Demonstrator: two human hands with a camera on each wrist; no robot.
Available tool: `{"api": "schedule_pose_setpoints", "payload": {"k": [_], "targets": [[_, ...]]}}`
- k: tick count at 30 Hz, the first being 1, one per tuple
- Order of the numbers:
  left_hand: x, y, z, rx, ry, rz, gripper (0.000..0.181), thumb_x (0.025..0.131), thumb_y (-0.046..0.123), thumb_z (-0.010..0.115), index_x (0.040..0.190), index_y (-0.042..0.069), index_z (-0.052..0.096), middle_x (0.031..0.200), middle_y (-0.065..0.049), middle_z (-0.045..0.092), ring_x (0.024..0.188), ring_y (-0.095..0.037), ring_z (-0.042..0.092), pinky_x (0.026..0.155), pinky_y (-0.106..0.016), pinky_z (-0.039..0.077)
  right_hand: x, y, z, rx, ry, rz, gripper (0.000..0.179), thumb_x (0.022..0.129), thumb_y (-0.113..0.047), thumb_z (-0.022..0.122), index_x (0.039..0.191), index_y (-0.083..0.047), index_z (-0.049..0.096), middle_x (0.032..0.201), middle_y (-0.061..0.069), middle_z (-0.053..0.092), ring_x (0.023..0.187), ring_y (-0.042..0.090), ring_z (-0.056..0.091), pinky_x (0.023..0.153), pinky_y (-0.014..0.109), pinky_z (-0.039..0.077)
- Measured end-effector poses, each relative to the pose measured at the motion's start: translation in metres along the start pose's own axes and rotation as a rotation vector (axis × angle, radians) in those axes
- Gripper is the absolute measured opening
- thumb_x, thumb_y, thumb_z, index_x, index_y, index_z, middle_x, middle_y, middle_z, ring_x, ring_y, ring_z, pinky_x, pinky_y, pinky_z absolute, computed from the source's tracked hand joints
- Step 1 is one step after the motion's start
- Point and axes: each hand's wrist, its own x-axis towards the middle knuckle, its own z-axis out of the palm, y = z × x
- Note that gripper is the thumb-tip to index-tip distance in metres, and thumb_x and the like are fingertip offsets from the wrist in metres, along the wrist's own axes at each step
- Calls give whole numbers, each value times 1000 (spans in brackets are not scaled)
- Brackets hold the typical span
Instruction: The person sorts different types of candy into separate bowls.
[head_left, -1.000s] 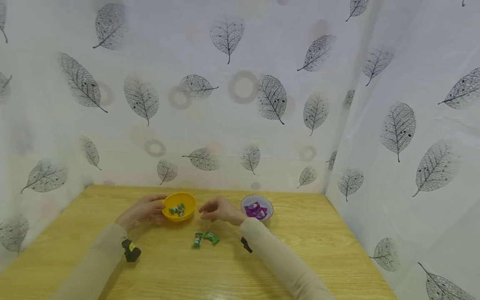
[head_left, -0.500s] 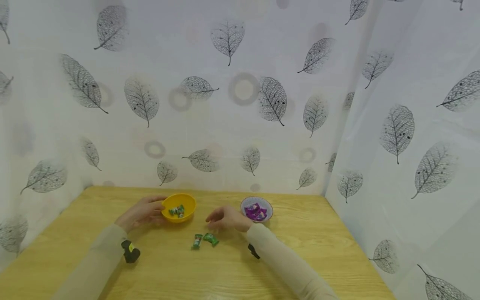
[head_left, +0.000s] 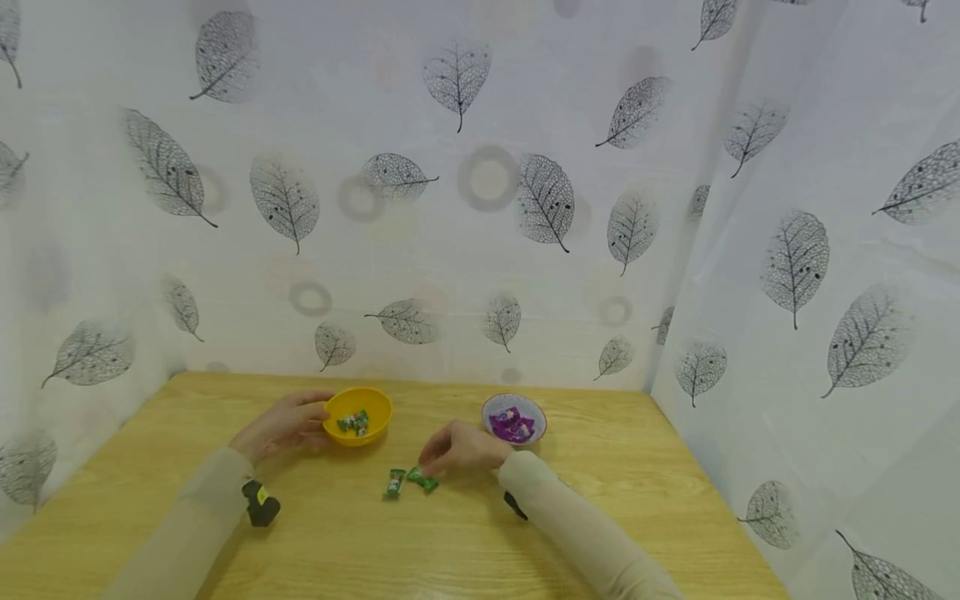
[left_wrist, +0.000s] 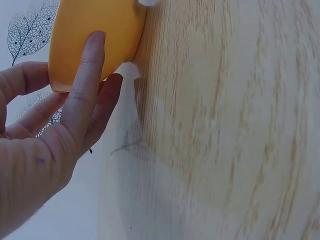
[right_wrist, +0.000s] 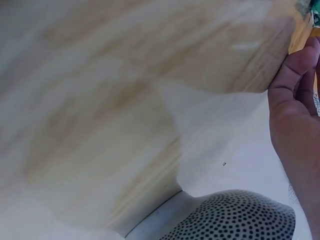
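Note:
My left hand (head_left: 288, 423) holds the left side of a yellow bowl (head_left: 378, 408), which has several green-wrapped candies (head_left: 354, 422) in it. In the left wrist view, one finger meets the bowl's rim and another digit lies along its outer wall (left_wrist: 107, 22). My right hand (head_left: 467, 448) reaches down with bent fingers, its fingertips at a green-wrapped candy (head_left: 424, 481) on the table. Just left of it lies another green-wrapped candy (head_left: 394, 483). In the right wrist view, a bit of green wrapper (right_wrist: 316, 14) shows beyond the fingers; most of it is cut off.
A pale bowl (head_left: 537, 410) with purple-wrapped candies (head_left: 512, 425) stands behind my right wrist. Its dotted outer wall (right_wrist: 235, 215) shows in the right wrist view. The wooden table (head_left: 360, 550) meets a leaf-patterned curtain (head_left: 450, 250) at the back and sides.
My right hand has drawn back from near the yellow bowl, moving right and toward me, down to the right-hand loose green candy. The left hand has stayed at the bowl.

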Motion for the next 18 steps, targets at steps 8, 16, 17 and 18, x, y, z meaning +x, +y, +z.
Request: {"api": "schedule_pose_setpoints", "payload": {"k": [8,16,17,18], "targets": [[0,-2,1,-17,14,-3,60,98,7,47,150,-9,22,147,-38,34,110,-25,62,92,-46,55,1,2,3,2,-25,1,20,80,-23,81,99,-20,77,83,-9,72,77,4,62,72,20,52],[3,-2,0,-3,9,4,60,99,8,46,151,-9,21,147,-37,34,109,-24,63,91,-44,56,2,2,3,2,-45,-35,23,77,-19,83,99,-16,77,80,-9,71,74,4,61,69,19,52],[4,-2,0,-3,11,0,60,99,8,46,151,-9,21,147,-37,33,108,-23,63,91,-44,56,2,2,3,0,-50,-37,23,77,-19,83,99,-17,77,81,-9,71,74,3,60,69,19,52],[4,-2,0,-1,11,-3,60,98,8,46,151,-9,21,147,-37,33,108,-23,62,91,-43,56,1,2,2,-1,-55,-39,22,77,-18,83,99,-17,77,81,-9,71,74,3,60,69,19,51]]}}
